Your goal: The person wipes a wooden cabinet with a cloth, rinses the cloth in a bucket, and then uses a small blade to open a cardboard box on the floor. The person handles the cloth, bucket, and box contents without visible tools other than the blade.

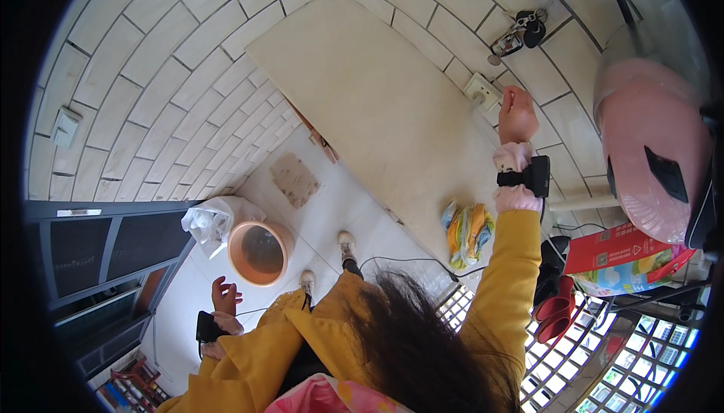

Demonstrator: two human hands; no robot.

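Observation:
My right hand, its fingers curled, is by the tiled wall just right of a white wall socket. A pale plug sits in that socket. Whether the fingers hold something small is hidden from this angle. Above them a bunch of keys hangs against the tiles. Low on the left, my left hand hangs with loosely bent fingers apart and nothing in it. An orange plastic bucket stands on the floor near it.
A cream tabletop fills the corner, with a colourful plastic bag near its edge. A white plastic bag leans by the bucket. A dark cable crosses below. At right are a pink helmet and red shoes.

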